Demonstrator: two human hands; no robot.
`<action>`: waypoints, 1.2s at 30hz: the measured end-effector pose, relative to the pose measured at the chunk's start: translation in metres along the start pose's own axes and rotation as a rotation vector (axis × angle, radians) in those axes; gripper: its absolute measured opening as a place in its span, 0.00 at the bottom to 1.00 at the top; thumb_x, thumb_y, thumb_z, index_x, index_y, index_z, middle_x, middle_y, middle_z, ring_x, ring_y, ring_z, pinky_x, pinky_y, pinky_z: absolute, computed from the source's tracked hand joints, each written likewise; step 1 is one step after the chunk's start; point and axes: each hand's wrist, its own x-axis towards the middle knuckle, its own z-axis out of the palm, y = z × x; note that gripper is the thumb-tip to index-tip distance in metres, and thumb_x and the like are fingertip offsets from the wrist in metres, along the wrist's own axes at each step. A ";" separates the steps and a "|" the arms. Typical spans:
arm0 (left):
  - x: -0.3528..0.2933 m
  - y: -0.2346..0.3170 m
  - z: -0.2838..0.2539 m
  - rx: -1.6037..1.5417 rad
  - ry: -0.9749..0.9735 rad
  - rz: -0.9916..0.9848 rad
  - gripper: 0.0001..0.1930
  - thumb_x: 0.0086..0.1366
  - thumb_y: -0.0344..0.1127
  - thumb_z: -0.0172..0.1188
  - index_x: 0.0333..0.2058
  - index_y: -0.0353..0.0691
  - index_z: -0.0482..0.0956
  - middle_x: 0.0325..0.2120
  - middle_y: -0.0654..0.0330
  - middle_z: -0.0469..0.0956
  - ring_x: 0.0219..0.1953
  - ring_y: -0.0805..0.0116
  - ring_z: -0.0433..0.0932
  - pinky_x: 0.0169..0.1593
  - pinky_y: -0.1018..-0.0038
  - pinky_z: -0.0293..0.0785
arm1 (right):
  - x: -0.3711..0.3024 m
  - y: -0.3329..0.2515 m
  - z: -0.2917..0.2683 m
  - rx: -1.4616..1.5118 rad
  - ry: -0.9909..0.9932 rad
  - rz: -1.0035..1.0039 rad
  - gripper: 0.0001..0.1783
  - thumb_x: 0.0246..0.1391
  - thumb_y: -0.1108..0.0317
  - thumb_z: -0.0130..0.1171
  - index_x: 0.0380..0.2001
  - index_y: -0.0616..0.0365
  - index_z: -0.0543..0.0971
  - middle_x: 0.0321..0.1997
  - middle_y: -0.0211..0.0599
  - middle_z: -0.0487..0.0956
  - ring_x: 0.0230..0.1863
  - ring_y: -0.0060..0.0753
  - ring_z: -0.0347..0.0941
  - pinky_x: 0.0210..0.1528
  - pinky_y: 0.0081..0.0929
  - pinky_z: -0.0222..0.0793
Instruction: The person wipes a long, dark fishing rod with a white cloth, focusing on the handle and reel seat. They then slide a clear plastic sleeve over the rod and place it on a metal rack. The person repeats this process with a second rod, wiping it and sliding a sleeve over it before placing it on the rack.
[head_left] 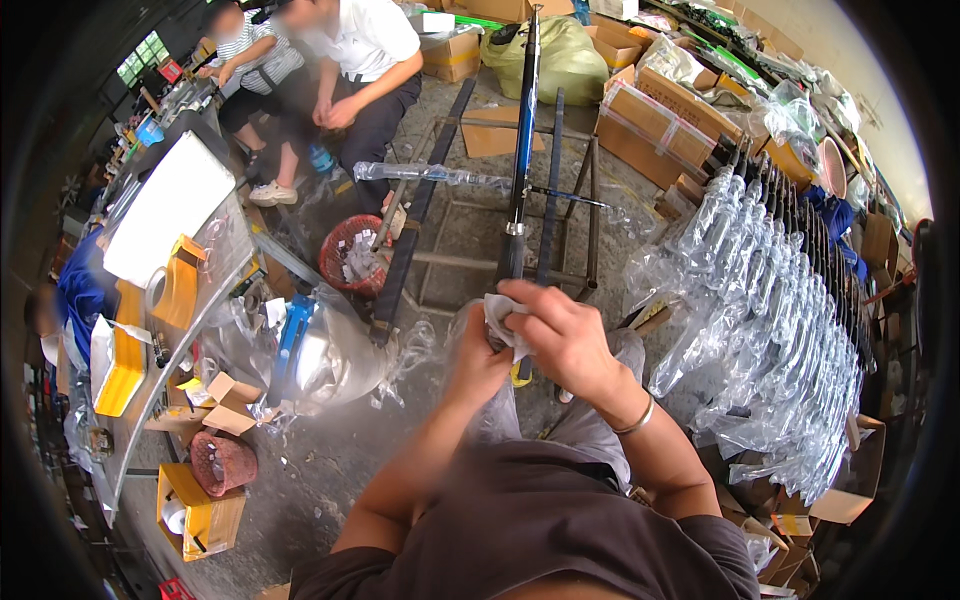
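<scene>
A long blue and black pole (526, 140), which looks like a fishing rod, stretches away from me over a metal frame. Its black grip end (511, 255) comes down to my hands. My left hand (474, 358) is closed around this lower end, with a crumpled whitish cloth (500, 316) against it. From the right, the fingers of my right hand (562, 335) pinch the same cloth; a band circles that wrist. How the cloth wraps the pole is partly hidden by my fingers. A thin rod in a clear plastic sleeve (430, 174) lies crosswise near the pole.
Dark padded bars of the frame (425, 215) stand ahead. Many plastic-sleeved rods (770, 290) lean at right. A red basket (340, 265) and a cluttered table (215, 285) are at left. Two people (375, 40) sit beyond. Cardboard boxes (655, 130) line the back right.
</scene>
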 end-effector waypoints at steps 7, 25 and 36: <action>-0.004 0.006 0.004 0.212 0.012 0.088 0.21 0.58 0.31 0.66 0.44 0.35 0.64 0.32 0.57 0.73 0.33 0.70 0.72 0.36 0.73 0.70 | 0.028 0.010 -0.008 -0.163 0.031 -0.013 0.14 0.35 0.71 0.59 0.31 0.56 0.73 0.36 0.36 0.72 0.33 0.37 0.72 0.27 0.29 0.72; -0.006 0.023 -0.003 -0.305 -0.111 -0.226 0.14 0.63 0.25 0.58 0.43 0.35 0.63 0.31 0.61 0.72 0.26 0.76 0.72 0.24 0.80 0.66 | 0.048 0.024 -0.024 -0.143 0.281 0.035 0.16 0.31 0.78 0.60 0.31 0.57 0.77 0.35 0.34 0.75 0.33 0.38 0.74 0.29 0.29 0.73; -0.012 0.018 -0.005 -0.382 -0.158 -0.255 0.14 0.67 0.33 0.54 0.49 0.38 0.68 0.25 0.67 0.69 0.20 0.79 0.65 0.22 0.82 0.59 | 0.017 0.014 0.001 0.005 0.179 -0.035 0.18 0.29 0.78 0.61 0.32 0.56 0.77 0.37 0.36 0.75 0.33 0.40 0.74 0.28 0.31 0.72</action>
